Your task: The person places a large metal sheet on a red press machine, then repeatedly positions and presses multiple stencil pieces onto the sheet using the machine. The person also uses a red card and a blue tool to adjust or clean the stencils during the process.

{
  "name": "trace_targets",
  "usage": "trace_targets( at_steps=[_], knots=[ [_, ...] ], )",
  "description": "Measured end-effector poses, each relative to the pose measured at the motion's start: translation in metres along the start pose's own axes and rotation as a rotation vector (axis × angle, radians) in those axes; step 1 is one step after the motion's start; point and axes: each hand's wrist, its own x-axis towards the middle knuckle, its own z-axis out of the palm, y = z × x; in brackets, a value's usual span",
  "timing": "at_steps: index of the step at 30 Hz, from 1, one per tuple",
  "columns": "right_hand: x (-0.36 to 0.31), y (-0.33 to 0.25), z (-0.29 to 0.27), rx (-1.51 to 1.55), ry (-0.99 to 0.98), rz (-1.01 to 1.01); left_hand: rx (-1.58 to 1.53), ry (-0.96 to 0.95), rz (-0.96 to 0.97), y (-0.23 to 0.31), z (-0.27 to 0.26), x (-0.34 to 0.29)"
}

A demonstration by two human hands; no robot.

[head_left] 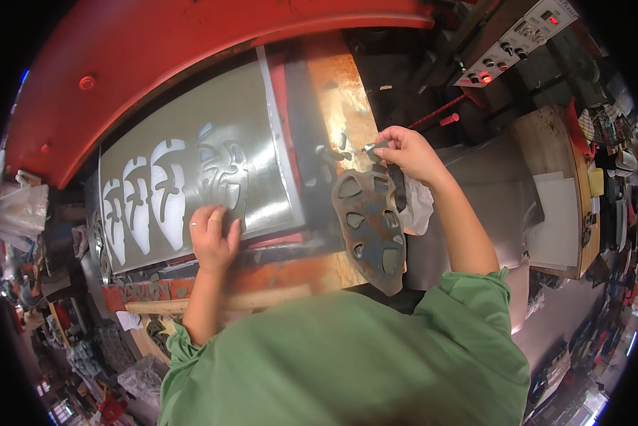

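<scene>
A grey-green sheet (184, 99) lies on the machine bed, with several sole-like shapes cut through it and white showing below. Another outline with cut slots (223, 170) still has grey material in it. At its lower end rests my left hand (216, 238), fingers slightly bent and thumb apart, with nothing visible in its grasp. My right hand (410, 153) pinches a small dark scrap (378, 148) between thumb and fingers. It is above the top end of a sole-shaped metal cutting die (372, 231), a dark plate with several openings, lying right of the sheet.
A red machine beam (212, 42) spans the far side. A control panel (514, 42) with knobs and a lit red button stands far right. Small dark scraps (344, 142) lie on the worn wooden board (347, 92). A dark sheet (482, 206) and a wooden table (585, 213) are at right.
</scene>
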Motion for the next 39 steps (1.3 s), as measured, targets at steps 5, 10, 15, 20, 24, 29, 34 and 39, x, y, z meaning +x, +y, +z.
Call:
trace_targets(
  at_steps=[5, 10, 15, 20, 24, 29, 34, 39],
  knots=[
    [-0.002, -0.022, 0.035, -0.214, 0.041, -0.149, 0.009, -0.012, 0.009, 0.0, 0.0, 0.0],
    [-0.032, -0.018, 0.037, -0.725, -0.056, -0.543, -0.012, 0.013, 0.0, -0.002, 0.0, -0.001],
    [-0.038, 0.009, 0.044, -0.725, 0.026, -0.54, 0.006, 0.013, 0.0, -0.003, 0.002, -0.002],
    [-0.024, 0.009, 0.049, -0.317, 0.082, -0.425, 0.021, 0.019, 0.012, -0.003, 0.004, -0.003],
    [-0.023, -0.002, 0.058, -0.342, 0.216, -0.374, 0.028, 0.019, 0.014, -0.005, 0.006, -0.004],
    [-0.105, 0.019, 0.063, -0.604, 0.481, -0.327, -0.096, 0.015, -0.064, -0.002, -0.007, 0.001],
    [-0.202, 0.044, 0.082, -0.673, 0.483, -0.13, 0.036, 0.034, 0.147, 0.037, -0.021, 0.01],
    [-0.213, 0.043, 0.131, -0.78, 0.452, 0.183, -0.392, -0.247, 0.424, 0.113, 0.013, 0.02]
  ],
)
